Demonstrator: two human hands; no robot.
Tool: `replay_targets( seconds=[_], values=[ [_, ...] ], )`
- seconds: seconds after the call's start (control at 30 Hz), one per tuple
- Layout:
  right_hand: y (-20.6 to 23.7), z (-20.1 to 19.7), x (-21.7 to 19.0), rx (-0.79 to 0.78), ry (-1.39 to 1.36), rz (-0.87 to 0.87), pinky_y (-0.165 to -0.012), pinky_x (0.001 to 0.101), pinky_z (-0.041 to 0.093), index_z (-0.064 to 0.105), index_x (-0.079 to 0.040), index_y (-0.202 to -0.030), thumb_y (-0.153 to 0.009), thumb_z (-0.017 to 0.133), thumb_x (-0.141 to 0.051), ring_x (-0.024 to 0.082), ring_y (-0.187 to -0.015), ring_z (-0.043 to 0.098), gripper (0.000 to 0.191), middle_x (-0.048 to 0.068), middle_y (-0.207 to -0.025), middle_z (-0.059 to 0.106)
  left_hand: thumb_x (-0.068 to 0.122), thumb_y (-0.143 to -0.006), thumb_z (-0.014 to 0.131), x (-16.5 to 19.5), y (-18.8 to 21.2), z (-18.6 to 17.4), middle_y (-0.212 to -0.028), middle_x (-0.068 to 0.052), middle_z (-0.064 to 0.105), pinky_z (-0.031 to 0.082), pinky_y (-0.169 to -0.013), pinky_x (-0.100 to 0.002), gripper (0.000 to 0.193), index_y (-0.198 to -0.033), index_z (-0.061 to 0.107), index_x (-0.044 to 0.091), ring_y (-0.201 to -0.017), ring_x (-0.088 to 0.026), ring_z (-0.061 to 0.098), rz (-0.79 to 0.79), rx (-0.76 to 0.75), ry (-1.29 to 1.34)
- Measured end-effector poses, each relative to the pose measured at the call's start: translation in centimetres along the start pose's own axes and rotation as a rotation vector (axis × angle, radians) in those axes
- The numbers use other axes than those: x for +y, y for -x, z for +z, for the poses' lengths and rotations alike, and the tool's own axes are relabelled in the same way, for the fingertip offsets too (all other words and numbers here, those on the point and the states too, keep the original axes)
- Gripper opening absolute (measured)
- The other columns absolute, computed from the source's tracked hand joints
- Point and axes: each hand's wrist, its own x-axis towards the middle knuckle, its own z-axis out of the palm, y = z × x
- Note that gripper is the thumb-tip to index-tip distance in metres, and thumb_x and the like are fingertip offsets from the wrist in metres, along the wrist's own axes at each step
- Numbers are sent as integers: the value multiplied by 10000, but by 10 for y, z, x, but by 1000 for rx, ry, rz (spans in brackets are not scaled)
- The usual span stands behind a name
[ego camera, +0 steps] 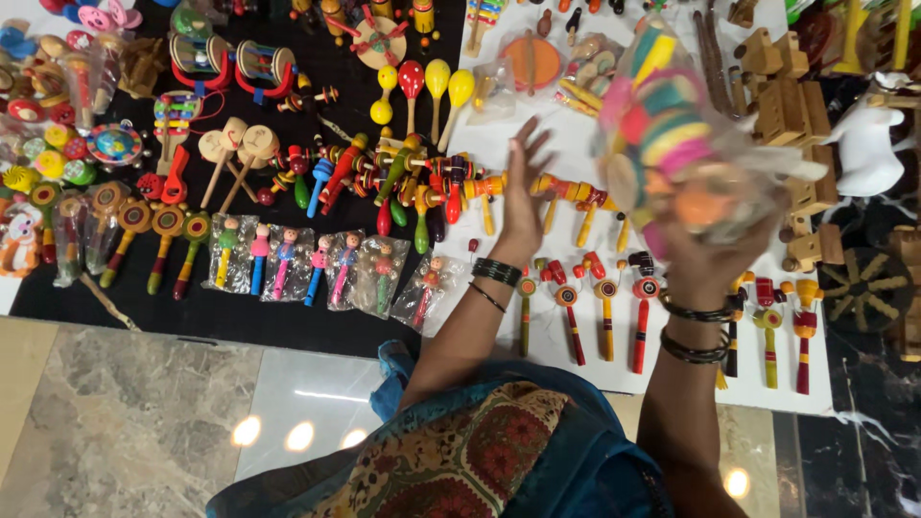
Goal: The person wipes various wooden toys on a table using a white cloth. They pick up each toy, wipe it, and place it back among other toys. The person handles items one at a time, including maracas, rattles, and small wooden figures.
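Blue patterned clothing at six o'clock lies nearest, above it the right hand (705,259) gripping a clear bag of coloured wooden discs (672,125) aloft at two o'clock, mid-lift, while the left hand (525,197), fingers spread, hovers over painted rattles (576,321), so setting the bag down probably needs a free gap.

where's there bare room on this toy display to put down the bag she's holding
Bare white cloth between the raised left hand and the clear bag of coloured discs in the right hand. A thin white strip runs below the striped rattles. The black cloth is crowded.
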Motion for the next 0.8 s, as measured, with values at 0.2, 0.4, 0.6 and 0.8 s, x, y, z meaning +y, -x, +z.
replay_targets(
  seconds=[0.2, 0.4, 0.6, 0.8],
  values=[
    [42, 62, -44, -447, 568, -512, -1115, 514, 437, 738, -140, -1100, -817, 922, -278, 326, -1231, 587, 365, 71, -1219, 652, 779, -1118, 388, -36, 23, -5, -1254, -164, 662, 493, -1084, -497, 806, -1415, 517, 41, -1158, -321, 656, -319, -654, 914],
    [41, 82, -51, -648, 729, -674, -1194, 672, 238, 799, -276, -1176, -797, 876, -323, 341, -1386, 499, 390, 7, -1080, 629, 794, -1006, 373, -14, 39, -26, -1259, -103, 674, 450, -1148, -503, 719, -1375, 529, 197, -1149, -322, 684, -392, -429, 969],
    [-33, 74, -45, -566, 809, -663, -1200, 642, 243, 798, -227, -1193, -862, 790, -308, 404, -1396, 514, 341, 98, -1176, 676, 761, -1017, 369, -18, 36, -1, -1277, -104, 659, 450, -1145, -487, 703, -1388, 521, 184, -1164, -310, 668, -261, -366, 857],
    [-87, 58, -48, -383, 431, 179, -1057, 463, 497, 716, -226, -1175, -942, 662, -393, 250, -1135, 690, 291, 27, -1132, 717, 729, -1028, 364, -28, 31, -8, -1295, -105, 644, 451, -1143, -472, 688, -1401, 513, 170, -1180, -298, 652, -218, -365, 830]
  ],
)
